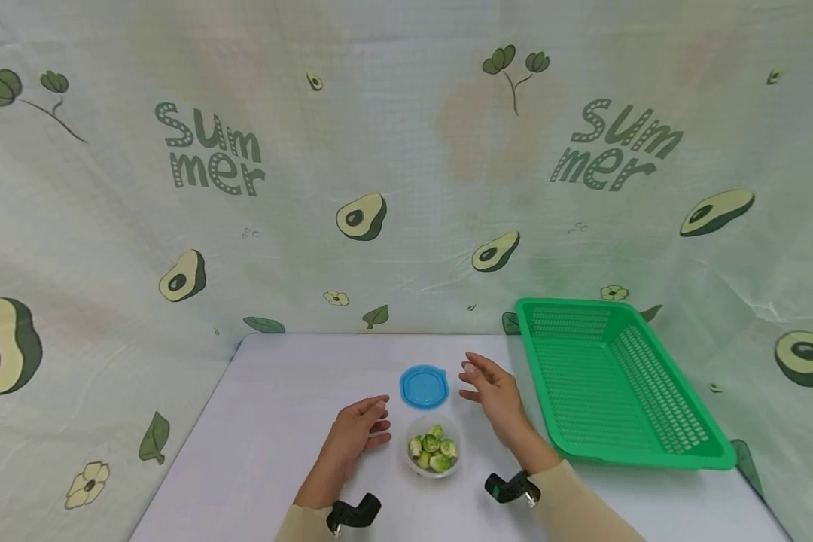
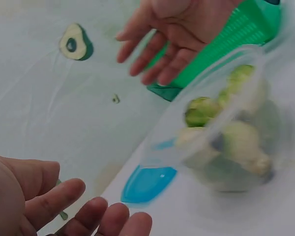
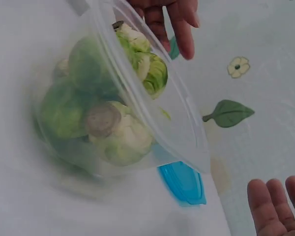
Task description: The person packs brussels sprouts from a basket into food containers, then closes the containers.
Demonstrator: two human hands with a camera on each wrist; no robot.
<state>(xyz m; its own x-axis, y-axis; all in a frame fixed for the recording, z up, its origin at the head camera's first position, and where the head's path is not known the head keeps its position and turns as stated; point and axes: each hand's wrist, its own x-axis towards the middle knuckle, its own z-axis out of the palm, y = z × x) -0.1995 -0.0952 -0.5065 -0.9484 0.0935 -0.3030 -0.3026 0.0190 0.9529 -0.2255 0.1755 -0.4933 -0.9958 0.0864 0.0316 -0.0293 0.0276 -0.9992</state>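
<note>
A clear plastic bowl (image 1: 412, 461) holding several Brussels sprouts (image 1: 430, 444) stands on the white table between the two hands. Just behind it lies a round blue lid (image 1: 424, 387), flat on the tabletop. To the bowl's left is my left hand (image 1: 360, 430), its fingers relaxed and holding nothing. My right hand (image 1: 493, 393) hovers to the right of the lid with fingers loosely spread, also holding nothing. Neither hand touches the bowl or the lid. In the right wrist view, the sprouts (image 3: 155, 73) show through the bowl's translucent wall.
A large green plastic basket (image 1: 610, 384) stands at the right side of the white table (image 1: 278, 406). Behind the table hangs a pale cloth (image 1: 406, 150) printed with avocados and leaves. A dark wrist camera (image 1: 354, 512) is strapped to the left wrist.
</note>
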